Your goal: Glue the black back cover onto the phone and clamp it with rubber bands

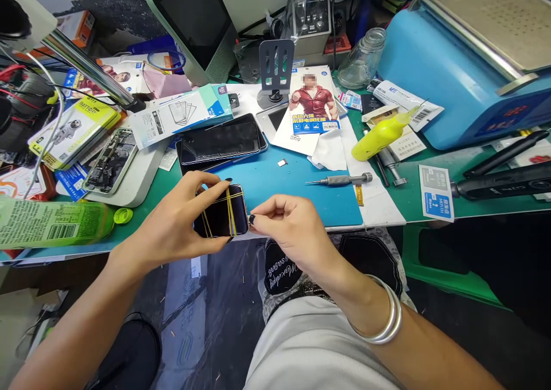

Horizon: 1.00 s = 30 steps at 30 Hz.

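Observation:
A dark phone [220, 217] with yellow rubber bands around it is held near the front edge of the blue mat [275, 197]. My left hand [176, 220] grips it by its long edges, thumb on the near side and fingers on the far side. At the phone's right end, my right hand [293, 223] is pinched, its fingertips touching or almost touching that end. Whatever those fingertips hold is too small to make out. A small metallic piece [282, 162] lies on the mat, and a grey screwdriver [340, 180] rests to its right.
Behind the mat are stacked phones [221, 143] and a phone stand [276, 68]. A yellow bottle [379, 137] and a blue machine [456, 80] stand right. On the left are an opened phone [111, 163], a yellow box [73, 130], a green pack [55, 223] and a lamp pole [88, 68].

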### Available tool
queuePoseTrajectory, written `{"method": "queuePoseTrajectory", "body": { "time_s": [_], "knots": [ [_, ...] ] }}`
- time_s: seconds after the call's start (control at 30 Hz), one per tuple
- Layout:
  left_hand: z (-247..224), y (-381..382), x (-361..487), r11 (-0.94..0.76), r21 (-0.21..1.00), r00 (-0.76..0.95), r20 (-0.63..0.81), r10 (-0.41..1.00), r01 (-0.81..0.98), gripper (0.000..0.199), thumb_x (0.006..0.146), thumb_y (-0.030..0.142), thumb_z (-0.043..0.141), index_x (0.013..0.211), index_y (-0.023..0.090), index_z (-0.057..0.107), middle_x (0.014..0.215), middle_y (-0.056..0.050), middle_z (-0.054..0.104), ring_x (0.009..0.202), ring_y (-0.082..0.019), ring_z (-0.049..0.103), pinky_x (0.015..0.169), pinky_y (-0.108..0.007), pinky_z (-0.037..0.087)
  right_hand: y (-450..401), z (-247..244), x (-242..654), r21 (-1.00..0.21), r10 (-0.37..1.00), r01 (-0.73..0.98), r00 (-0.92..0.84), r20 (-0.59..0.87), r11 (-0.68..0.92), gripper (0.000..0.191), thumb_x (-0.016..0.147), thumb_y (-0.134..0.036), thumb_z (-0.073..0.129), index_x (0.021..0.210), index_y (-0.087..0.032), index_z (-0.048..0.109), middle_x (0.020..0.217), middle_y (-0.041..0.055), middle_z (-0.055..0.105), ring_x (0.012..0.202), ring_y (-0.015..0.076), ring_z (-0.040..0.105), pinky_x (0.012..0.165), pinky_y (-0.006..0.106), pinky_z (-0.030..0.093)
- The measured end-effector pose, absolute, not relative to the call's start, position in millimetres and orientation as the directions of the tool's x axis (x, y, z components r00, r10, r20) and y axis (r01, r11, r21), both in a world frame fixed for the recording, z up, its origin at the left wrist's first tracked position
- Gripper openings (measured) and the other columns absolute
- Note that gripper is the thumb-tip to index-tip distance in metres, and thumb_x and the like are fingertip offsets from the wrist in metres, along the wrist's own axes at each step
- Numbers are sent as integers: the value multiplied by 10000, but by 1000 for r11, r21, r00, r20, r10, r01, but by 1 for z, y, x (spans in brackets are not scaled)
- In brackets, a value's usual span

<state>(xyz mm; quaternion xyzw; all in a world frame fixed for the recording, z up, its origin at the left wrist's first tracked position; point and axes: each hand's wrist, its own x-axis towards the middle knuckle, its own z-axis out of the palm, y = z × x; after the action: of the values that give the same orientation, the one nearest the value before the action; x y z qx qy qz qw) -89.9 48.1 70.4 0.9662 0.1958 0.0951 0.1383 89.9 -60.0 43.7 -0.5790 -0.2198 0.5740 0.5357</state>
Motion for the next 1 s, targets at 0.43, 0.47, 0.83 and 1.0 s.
{"method": "queuePoseTrajectory", "body": {
  "time_s": [0.43,0.47,0.83,1.0],
  "knots": [
    [88,16,-64,-810,182,729,361,582,557,600,744,277,689,1297,153,492,1162,-158,528,1030,-304,584,840,-418,530,-80,42,78,-979,871,146,449,197,146,352,862,-143,588,1193,-204,689,1008,62,713,894,159,675,856,280,558],
    [89,12,-61,-794,188,706,371,603,579,603,740,278,693,1297,159,494,1159,-153,528,1025,-301,583,832,-413,531,-80,42,79,-966,858,195,453,241,168,344,878,-133,565,1191,-203,687,1025,66,712,923,162,670,876,282,551],
    [90,-2,-38,-747,215,606,467,644,629,595,738,293,701,1283,145,514,1125,-153,543,1021,-305,590,793,-405,537,-80,47,95,-973,831,159,509,226,168,145,853,-159,636,983,-221,658,871,21,730,749,138,711,714,234,594],
    [91,-7,-32,-744,232,583,493,646,627,619,731,274,704,1306,199,487,1124,-133,538,1014,-297,590,763,-396,539,-84,52,104,-909,790,340,474,388,241,193,858,-122,607,1014,-221,663,865,38,732,778,166,706,708,270,593]
  ]
}}
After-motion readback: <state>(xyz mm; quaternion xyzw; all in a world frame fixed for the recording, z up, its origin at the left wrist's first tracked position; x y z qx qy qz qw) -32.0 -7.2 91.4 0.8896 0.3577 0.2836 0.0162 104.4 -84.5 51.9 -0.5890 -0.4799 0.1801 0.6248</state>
